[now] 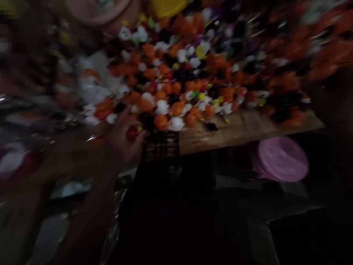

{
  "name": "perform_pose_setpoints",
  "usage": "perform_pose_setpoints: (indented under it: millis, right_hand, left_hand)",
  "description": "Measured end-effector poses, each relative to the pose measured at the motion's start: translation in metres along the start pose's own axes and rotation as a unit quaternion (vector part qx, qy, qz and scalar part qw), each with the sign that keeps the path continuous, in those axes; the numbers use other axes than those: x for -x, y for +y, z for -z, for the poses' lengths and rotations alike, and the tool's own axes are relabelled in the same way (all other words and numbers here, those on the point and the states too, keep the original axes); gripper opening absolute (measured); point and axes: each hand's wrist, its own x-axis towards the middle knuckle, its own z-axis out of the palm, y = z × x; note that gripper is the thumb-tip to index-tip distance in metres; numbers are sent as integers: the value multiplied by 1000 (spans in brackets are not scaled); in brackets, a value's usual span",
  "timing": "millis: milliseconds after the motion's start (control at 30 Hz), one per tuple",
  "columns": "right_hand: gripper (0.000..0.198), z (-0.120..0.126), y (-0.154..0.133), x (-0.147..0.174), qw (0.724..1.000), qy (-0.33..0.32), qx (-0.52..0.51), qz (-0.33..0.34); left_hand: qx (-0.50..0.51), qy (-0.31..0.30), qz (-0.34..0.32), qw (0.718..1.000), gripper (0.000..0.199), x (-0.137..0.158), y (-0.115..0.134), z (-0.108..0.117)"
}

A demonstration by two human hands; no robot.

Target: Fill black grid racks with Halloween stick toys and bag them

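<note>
The picture is dark and blurred. My left hand (124, 141) is at the near left edge of a big heap of small plastic trinkets (165, 88), mostly orange, white and black, with some yellow, green and purple. Its fingers and thumb curl around a small round red trinket (132, 133) with a yellow bit on it. Just beyond the thumb lie a round orange trinket (161, 122) and a white one (176, 124). No right hand can be made out; the right side is very dark.
The heap rests on brown cardboard (220, 132). A round pink plastic lid or container (284, 159) is below its edge. A pink basin (102, 16) and a yellow container (168, 6) stand behind. Clear plastic bags (93, 88) lie left; larger orange pieces (333, 55) lie right.
</note>
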Motion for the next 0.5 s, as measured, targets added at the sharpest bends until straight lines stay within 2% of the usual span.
perform_pose_setpoints:
  millis: [33,67,100,167,200,233,267,333,400,500]
  right_hand:
    - [34,-2,-24,21,999,-12,-37,15]
    - [35,-4,-51,46,991,-51,-122,31]
    - [39,-5,-81,75,963,-118,-236,52]
    - [37,-9,-142,132,865,-220,-447,57]
    - [31,-12,-171,158,824,-246,-507,60]
    - [27,-18,-197,178,801,-231,-548,69]
    - [25,-24,-219,194,792,-217,-565,82]
    - [23,-35,-247,212,807,-175,-558,86]
    - [23,-41,-258,218,827,-147,-538,63]
    - [23,-43,-259,218,836,-126,-534,26]
  left_hand:
    - [-16,0,-3,1000,14,10,-8,12]
    - [-21,-1,-10,1000,15,17,-14,20]
    - [-17,-3,-15,1000,17,19,-20,23]
    - [4,-12,-10,1000,21,17,-25,24]
    - [14,-14,-7,1000,21,14,-26,23]
    - [23,-14,-9,1000,20,11,-26,21]
    - [32,-14,-14,999,20,9,-25,20]
    - [43,-21,-20,999,18,8,-24,18]
    - [47,-24,-21,998,19,8,-24,18]
    - [46,-11,-20,999,22,9,-27,16]
